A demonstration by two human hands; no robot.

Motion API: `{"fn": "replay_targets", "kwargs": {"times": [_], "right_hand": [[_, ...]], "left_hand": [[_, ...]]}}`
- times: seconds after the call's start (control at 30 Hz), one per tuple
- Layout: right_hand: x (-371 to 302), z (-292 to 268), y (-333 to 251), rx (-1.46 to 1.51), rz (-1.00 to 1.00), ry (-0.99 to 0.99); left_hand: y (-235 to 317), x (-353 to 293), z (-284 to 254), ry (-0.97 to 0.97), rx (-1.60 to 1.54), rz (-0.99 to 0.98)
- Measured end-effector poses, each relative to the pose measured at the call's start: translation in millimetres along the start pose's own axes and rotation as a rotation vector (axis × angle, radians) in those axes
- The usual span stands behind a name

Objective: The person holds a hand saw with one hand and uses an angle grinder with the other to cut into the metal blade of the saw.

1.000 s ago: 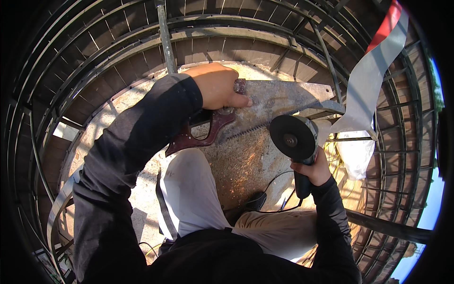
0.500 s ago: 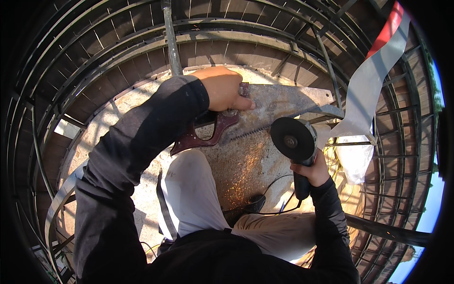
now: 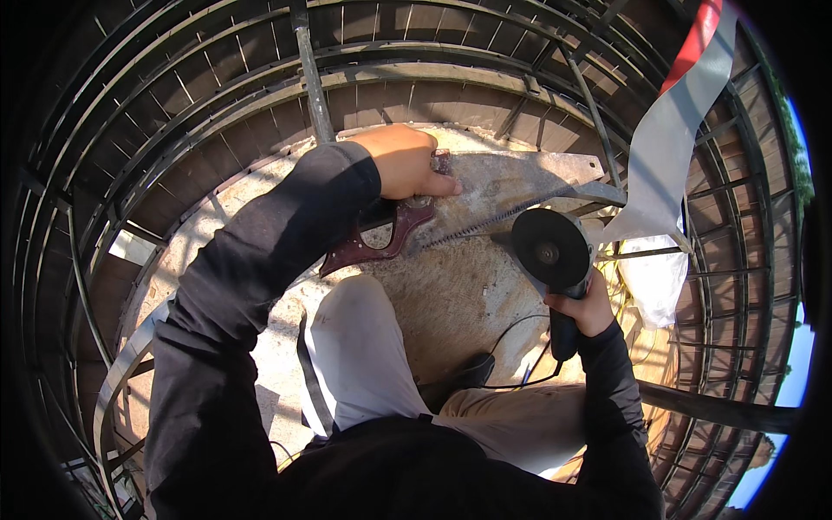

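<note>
Left of the right hand (image 3: pixel 594 305), wrapped round the grinder (image 3: pixel 553 247), floor (image 3: pixel 459 299) spreads below the saw's (image 3: pixel 503 186) toothed edge; the left hand (image 3: pixel 403 162) clenches it. Strip (image 3: pixel 666 139) and plastic (image 3: pixel 654 290) crowd the right hand's outer side.

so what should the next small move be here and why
Probably ease the angle grinder in the right hand toward the toothed edge of the handsaw: its black disc sits close by, no sparks show, and the left hand grips the saw where handle meets blade.
</note>
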State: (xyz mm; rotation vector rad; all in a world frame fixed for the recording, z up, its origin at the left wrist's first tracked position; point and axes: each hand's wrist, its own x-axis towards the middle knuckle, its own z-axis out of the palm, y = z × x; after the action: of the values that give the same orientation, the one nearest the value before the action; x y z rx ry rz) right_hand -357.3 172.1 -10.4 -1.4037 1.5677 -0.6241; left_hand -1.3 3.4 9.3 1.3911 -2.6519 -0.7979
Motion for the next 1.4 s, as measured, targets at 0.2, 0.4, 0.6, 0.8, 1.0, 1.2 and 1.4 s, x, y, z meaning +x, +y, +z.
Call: {"fn": "replay_targets", "kwargs": {"times": [0.2,0.4,0.6,0.8,1.0,1.2,1.4], "right_hand": [[-7.9,-3.8,10.1,-0.045,-0.012,0.058],[-20.6,-6.3,21.9,-0.013,0.001,0.052],[-25.0,-1.4,13.8,0.005,0.039,0.065],[-13.8,2.8,3.5,0.037,-0.003,0.044],[-6.2,-1.2,3.1,0.011,0.030,0.010],[1.7,3.3,-5.1,0.033,0.028,-0.030],[11.7,2.5,-5.1,0.015,0.031,-0.047]], "left_hand": [[-7.0,9.6,5.3,0.055,0.039,0.052],[-6.5,11.1,2.7,-0.030,-0.035,0.017],[-17.8,12.1,13.7,0.048,0.047,0.066],[-8.4,8.4,10.7,0.047,0.004,0.058],[-1.2,7.9,7.5,0.043,0.003,0.007],[0.6,0.8,2.6,0.038,-0.015,-0.003],[-0.1,1.2,-0.2,0.021,0.021,-0.003]]}}
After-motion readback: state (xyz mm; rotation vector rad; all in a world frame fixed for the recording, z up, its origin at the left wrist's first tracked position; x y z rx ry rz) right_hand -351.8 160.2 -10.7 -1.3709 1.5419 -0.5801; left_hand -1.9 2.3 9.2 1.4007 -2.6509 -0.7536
